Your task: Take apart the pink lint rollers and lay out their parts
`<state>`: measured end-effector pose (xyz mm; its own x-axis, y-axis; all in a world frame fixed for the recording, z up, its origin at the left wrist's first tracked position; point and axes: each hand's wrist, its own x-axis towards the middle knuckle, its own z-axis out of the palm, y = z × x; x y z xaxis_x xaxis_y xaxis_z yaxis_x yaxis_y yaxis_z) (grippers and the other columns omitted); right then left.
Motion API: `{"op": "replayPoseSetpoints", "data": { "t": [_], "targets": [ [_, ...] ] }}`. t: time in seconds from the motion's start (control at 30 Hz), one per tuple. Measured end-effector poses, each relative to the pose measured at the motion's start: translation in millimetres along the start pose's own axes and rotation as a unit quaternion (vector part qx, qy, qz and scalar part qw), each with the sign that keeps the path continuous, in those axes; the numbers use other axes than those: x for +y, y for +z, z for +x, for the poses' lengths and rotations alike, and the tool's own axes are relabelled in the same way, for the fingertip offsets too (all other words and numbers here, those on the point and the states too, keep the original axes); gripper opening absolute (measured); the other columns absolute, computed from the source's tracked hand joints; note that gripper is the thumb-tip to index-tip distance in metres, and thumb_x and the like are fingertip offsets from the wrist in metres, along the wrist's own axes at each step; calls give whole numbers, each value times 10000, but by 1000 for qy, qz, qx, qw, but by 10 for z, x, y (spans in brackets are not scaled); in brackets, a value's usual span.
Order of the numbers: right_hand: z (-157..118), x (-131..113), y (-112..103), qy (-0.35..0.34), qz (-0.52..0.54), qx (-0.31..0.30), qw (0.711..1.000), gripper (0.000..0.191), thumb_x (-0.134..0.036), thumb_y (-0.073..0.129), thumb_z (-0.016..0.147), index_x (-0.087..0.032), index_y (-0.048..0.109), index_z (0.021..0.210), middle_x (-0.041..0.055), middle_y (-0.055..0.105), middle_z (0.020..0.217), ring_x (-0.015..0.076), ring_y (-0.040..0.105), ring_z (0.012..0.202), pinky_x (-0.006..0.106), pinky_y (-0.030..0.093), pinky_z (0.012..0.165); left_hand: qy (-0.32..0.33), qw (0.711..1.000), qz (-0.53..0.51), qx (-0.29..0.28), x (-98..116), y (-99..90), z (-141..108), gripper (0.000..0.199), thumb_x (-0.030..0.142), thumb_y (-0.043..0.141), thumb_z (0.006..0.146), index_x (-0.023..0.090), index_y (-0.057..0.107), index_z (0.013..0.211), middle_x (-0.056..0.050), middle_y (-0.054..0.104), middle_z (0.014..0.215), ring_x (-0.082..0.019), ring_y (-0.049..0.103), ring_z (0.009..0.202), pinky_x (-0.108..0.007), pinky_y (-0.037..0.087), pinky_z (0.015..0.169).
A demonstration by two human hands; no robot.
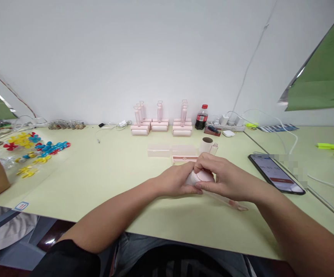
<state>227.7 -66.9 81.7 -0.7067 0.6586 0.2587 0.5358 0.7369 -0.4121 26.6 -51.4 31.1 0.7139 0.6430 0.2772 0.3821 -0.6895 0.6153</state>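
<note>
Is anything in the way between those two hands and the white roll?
Nothing visible: the left hand and right hand both touch the white roll directly. The pinkish handle shows on the near side of the right hand, not between.

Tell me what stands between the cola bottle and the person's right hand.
In the head view, an upright white roll and a small translucent piece stand there.

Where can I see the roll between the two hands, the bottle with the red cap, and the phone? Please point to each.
Roll (204, 176): head view, on its pale end.
Bottle (201, 118): head view, on its label.
Phone (274, 173): head view, on its screen.
</note>
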Motion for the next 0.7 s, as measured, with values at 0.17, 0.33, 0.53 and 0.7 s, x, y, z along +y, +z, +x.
{"op": "replayPoseSetpoints", "data": {
  "t": [0.17, 0.33, 0.53, 0.7],
  "targets": [
    [-41, -101, -67, 23, 2, -51, 998, 101, -263, 605, 826, -216, 521, 854, 33, 540, 873, 183, 494, 774, 284, 409, 650, 5, 998, 65, -27, 17, 10, 1, 404, 441, 598, 847, 221, 470, 1161, -74, 634, 1123, -266, 640, 952, -347, 481, 754],
    [-44, -152, -111, 39, 4, -97, 994, 67, -259, 567, 836, -212, 524, 858, 33, 515, 884, 177, 490, 767, 292, 411, 659, 33, 997, 54, -39, 13, 2, -19, 386, 426, 581, 864, 224, 478, 1177, -73, 627, 1142, -248, 625, 999, -344, 487, 816],
    [-41, -174, -128, 18, -12, -109, 994, 53, -217, 554, 828, -205, 504, 841, 34, 489, 884, 171, 480, 769, 288, 403, 668, 59, 996, 52, -40, -41, 30, -8, 369, 435, 583, 861, 199, 506, 1134, -87, 635, 1118, -241, 620, 985, -341, 492, 814],
    [-84, -125, -151, -4, -26, -104, 994, 48, -174, 533, 818, -209, 503, 828, 23, 481, 844, 161, 473, 731, 276, 395, 639, 78, 996, 26, -36, -18, -30, -13, 356, 409, 598, 854, 201, 525, 1133, -90, 640, 1119, -238, 614, 1007, -346, 484, 856]
  ]
}}
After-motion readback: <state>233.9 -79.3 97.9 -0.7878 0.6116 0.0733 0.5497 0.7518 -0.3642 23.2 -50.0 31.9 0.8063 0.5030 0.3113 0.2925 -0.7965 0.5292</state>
